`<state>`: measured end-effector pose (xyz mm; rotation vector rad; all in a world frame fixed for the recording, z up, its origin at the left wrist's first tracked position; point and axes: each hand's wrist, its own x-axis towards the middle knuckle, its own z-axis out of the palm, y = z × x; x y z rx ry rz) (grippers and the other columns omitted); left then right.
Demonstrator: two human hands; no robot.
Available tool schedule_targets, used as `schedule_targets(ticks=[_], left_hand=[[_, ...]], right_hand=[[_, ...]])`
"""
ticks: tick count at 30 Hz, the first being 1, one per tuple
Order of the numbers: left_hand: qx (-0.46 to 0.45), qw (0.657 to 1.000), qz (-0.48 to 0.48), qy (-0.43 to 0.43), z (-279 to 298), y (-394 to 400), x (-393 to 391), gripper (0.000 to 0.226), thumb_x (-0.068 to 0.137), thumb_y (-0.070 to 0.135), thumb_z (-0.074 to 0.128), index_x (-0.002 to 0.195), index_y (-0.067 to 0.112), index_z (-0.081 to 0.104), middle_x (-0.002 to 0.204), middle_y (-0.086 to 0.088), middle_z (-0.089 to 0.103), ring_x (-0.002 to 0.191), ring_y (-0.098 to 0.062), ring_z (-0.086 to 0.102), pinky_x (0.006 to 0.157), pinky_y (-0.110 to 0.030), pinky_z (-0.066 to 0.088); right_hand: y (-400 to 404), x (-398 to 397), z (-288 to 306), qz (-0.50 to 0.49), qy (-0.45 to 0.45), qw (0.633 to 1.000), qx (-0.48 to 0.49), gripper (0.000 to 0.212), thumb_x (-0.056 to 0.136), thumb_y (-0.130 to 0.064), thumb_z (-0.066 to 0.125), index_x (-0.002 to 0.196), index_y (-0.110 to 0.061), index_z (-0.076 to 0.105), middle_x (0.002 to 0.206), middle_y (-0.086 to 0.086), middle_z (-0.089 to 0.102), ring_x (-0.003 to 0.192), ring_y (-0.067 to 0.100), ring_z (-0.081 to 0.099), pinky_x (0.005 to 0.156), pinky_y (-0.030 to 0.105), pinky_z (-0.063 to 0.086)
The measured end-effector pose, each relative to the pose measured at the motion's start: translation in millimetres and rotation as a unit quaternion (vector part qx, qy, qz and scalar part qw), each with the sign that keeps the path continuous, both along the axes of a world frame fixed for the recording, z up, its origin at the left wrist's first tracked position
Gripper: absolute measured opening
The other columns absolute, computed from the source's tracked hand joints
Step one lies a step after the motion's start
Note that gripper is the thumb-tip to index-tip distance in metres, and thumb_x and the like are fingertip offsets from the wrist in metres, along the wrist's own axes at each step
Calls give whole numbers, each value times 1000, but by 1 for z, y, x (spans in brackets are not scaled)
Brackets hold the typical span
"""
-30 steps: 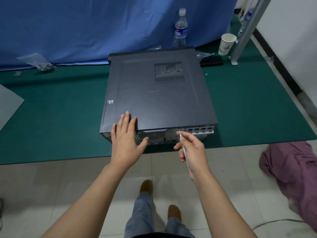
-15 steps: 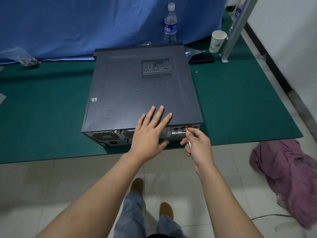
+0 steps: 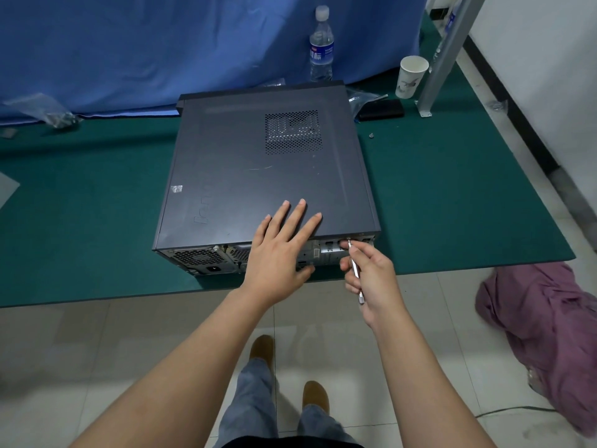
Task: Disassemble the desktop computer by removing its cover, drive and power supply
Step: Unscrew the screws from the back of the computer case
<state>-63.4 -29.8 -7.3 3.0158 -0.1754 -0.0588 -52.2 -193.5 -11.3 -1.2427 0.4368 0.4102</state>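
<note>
A dark grey desktop computer (image 3: 258,176) lies on its side on the green mat (image 3: 452,205), its rear panel facing me and its side cover on top. My left hand (image 3: 281,250) lies flat with straight fingers on the cover's near edge. My right hand (image 3: 368,279) pinches a thin silver screwdriver (image 3: 355,270), whose tip sits at the rear panel's upper right corner under the cover's edge.
A water bottle (image 3: 321,46) and a paper cup (image 3: 411,76) stand behind the case, by a metal post (image 3: 445,53). A black flat object (image 3: 381,109) and a loose screw (image 3: 371,135) lie right of the case. A purple cloth (image 3: 549,334) lies on the floor.
My left hand slid right along the cover's near edge from its left part. My right hand brought the screwdriver tip up to the rear panel's upper right corner.
</note>
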Motion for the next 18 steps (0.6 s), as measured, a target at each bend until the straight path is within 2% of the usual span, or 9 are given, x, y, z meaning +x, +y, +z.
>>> schedule_targets(ticks=[5, 10, 12, 15, 18], left_hand=[[2, 1000, 2, -1, 0, 0, 0, 92, 84, 45, 63, 150, 40, -1, 160, 7, -7, 147, -16, -13, 115, -35, -9], [5, 1000, 3, 1, 0, 0, 0, 94, 83, 47, 63, 150, 40, -3, 160, 8, -8, 146, -16, -15, 114, -34, -11], [4, 1000, 3, 2, 0, 0, 0, 94, 83, 47, 63, 150, 40, -3, 160, 8, -9, 146, -15, -14, 114, -34, -11], [6, 1000, 4, -1, 0, -1, 0, 93, 84, 46, 63, 150, 40, -2, 160, 8, -7, 146, -16, -13, 113, -33, -12], [4, 1000, 7, -6, 0, -1, 0, 92, 83, 46, 63, 150, 40, 0, 161, 7, -5, 147, -16, -11, 113, -32, -11]], right_hand=[[2, 2, 2, -39, 101, 974, 202, 19, 98, -11, 44, 94, 0, 59, 60, 3, 50, 33, 3, 30, 30, 15, 25], [-2, 0, 2, -53, 157, 937, 308, 21, 91, -8, 44, 87, 4, 60, 76, 13, 60, 44, 7, 39, 32, 14, 30], [-6, 0, 1, -32, 169, 928, 330, 21, 93, -9, 43, 91, 2, 61, 76, 10, 59, 45, 7, 41, 31, 13, 30], [-9, -4, -1, 19, 174, 930, 324, 21, 97, -20, 42, 100, -10, 61, 59, 0, 48, 36, 4, 32, 28, 13, 24], [-10, -3, 0, 23, 179, 937, 300, 25, 98, -22, 42, 101, -7, 62, 52, -3, 39, 33, 3, 27, 27, 14, 20]])
